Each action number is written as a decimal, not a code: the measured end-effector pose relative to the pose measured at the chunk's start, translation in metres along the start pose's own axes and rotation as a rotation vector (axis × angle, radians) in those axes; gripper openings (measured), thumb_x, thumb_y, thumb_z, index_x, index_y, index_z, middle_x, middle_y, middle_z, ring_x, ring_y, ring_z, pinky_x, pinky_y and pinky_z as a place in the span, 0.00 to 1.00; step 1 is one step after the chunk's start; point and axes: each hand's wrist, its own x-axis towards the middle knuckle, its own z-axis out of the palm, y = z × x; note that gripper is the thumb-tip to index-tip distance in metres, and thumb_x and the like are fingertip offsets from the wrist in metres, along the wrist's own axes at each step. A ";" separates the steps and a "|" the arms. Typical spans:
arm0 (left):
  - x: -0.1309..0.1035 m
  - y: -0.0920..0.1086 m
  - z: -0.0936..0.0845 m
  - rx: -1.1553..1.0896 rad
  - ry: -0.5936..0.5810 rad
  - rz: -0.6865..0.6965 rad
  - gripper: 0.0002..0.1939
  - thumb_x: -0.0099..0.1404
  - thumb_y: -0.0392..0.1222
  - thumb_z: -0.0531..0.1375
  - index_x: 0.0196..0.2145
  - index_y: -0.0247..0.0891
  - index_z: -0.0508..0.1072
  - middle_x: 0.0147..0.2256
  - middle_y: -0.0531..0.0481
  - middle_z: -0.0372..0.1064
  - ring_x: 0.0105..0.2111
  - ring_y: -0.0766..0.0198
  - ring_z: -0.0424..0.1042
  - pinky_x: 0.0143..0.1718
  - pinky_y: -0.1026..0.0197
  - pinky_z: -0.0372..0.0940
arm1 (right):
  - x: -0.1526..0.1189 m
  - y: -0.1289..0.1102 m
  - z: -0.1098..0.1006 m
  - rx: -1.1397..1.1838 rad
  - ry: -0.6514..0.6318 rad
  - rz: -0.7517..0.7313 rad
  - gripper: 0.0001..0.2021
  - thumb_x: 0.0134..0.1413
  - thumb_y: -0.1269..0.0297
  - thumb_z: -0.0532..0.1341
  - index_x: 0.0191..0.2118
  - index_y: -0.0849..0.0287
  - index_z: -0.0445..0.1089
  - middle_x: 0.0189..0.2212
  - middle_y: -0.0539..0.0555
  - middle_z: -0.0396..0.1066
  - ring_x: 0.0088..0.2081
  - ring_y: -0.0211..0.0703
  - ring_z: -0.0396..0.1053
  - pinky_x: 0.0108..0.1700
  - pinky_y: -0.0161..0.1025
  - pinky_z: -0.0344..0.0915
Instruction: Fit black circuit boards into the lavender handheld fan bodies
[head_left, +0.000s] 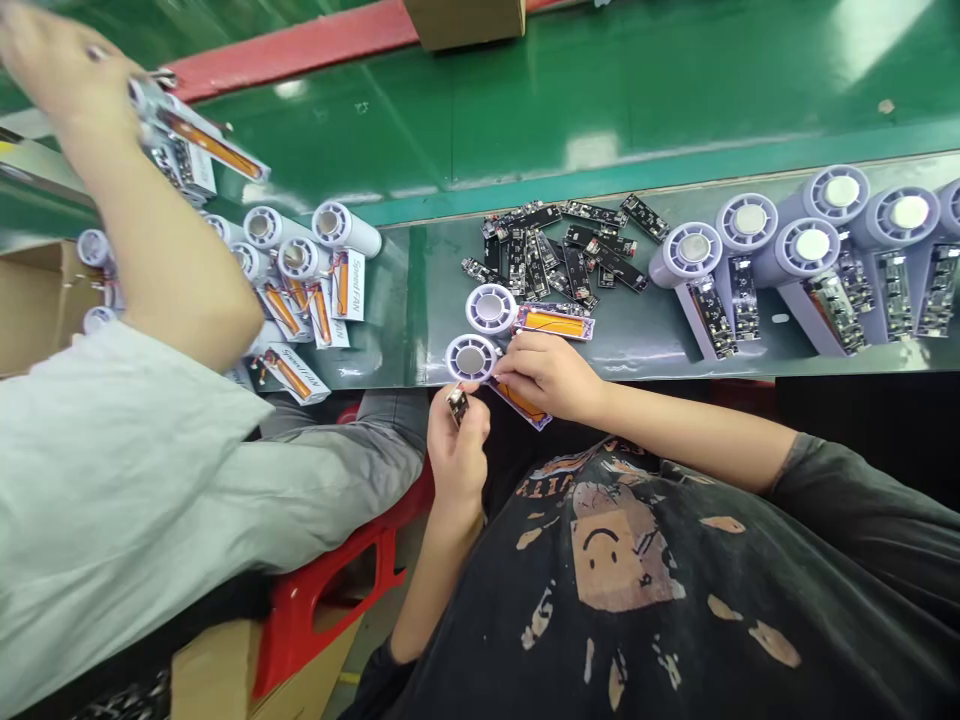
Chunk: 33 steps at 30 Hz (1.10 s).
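My left hand [459,445] is closed around a small black circuit board [457,402], holding it upright just off the bench's front edge. My right hand [553,375] is pinched beside the round head of a lavender handheld fan [471,358]; what its fingertips grip is too small to make out. That fan's opened handle, with an orange battery [523,402] inside, extends below my right hand over the edge. Behind it lies a second lavender fan [491,308], its handle also open on an orange battery [555,322].
Loose circuit boards [536,255] are piled behind my hands. Several fans [750,220] with boards on their handles stand at right. At left, a co-worker's arm [165,230] reaches over more fans [341,230]. A red stool [322,600] is below the bench [424,290].
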 end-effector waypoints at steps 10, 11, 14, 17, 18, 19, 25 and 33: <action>0.066 0.052 0.012 -0.064 -0.078 -0.148 0.10 0.61 0.48 0.62 0.28 0.40 0.72 0.26 0.52 0.67 0.28 0.64 0.71 0.28 0.64 0.67 | -0.005 0.000 0.004 0.036 -0.044 -0.030 0.10 0.65 0.65 0.56 0.36 0.60 0.74 0.31 0.55 0.71 0.33 0.41 0.67 0.36 0.38 0.64; 0.104 0.070 0.007 -0.056 -0.079 -0.136 0.06 0.62 0.43 0.61 0.29 0.39 0.73 0.30 0.51 0.70 0.33 0.65 0.73 0.30 0.65 0.67 | -0.006 -0.001 0.004 0.054 -0.050 -0.019 0.10 0.65 0.66 0.56 0.36 0.60 0.74 0.31 0.55 0.71 0.34 0.41 0.67 0.36 0.38 0.64; 0.217 0.116 -0.015 0.086 -0.302 -0.297 0.12 0.57 0.22 0.54 0.27 0.32 0.74 0.34 0.51 0.71 0.37 0.68 0.76 0.32 0.70 0.67 | -0.006 -0.006 0.003 0.087 -0.094 0.061 0.08 0.65 0.67 0.57 0.38 0.60 0.74 0.35 0.56 0.70 0.36 0.41 0.68 0.39 0.37 0.66; 0.261 0.130 -0.024 0.088 -0.415 -0.420 0.16 0.56 0.19 0.50 0.29 0.30 0.75 0.34 0.51 0.72 0.36 0.68 0.77 0.30 0.69 0.67 | 0.003 -0.009 -0.005 0.049 -0.157 0.135 0.07 0.64 0.70 0.57 0.39 0.60 0.74 0.37 0.56 0.71 0.38 0.41 0.68 0.41 0.37 0.65; 0.249 0.125 -0.022 0.071 -0.377 -0.417 0.15 0.57 0.20 0.50 0.29 0.31 0.74 0.33 0.51 0.71 0.36 0.67 0.76 0.30 0.69 0.67 | 0.007 -0.009 -0.009 0.029 -0.181 0.148 0.07 0.63 0.70 0.57 0.38 0.60 0.73 0.36 0.55 0.72 0.38 0.42 0.68 0.42 0.38 0.65; 0.226 0.116 -0.015 0.080 -0.339 -0.414 0.14 0.58 0.22 0.51 0.28 0.32 0.74 0.31 0.52 0.71 0.35 0.67 0.76 0.30 0.68 0.68 | 0.011 -0.007 -0.015 0.010 -0.204 0.162 0.06 0.63 0.71 0.58 0.38 0.60 0.73 0.36 0.55 0.72 0.39 0.42 0.68 0.43 0.38 0.64; 0.027 0.021 0.036 -0.147 -0.123 -0.057 0.09 0.63 0.47 0.60 0.32 0.39 0.70 0.25 0.52 0.67 0.25 0.64 0.70 0.27 0.61 0.68 | 0.022 0.000 -0.038 -0.111 -0.268 0.219 0.06 0.60 0.74 0.60 0.37 0.60 0.73 0.39 0.55 0.74 0.41 0.44 0.68 0.44 0.39 0.62; 0.010 -0.021 0.012 0.037 -0.078 0.026 0.17 0.61 0.54 0.63 0.42 0.40 0.70 0.29 0.53 0.68 0.23 0.69 0.65 0.25 0.65 0.63 | 0.000 -0.018 -0.019 -0.271 -0.225 0.183 0.05 0.62 0.67 0.61 0.39 0.57 0.75 0.42 0.56 0.72 0.42 0.46 0.65 0.45 0.43 0.58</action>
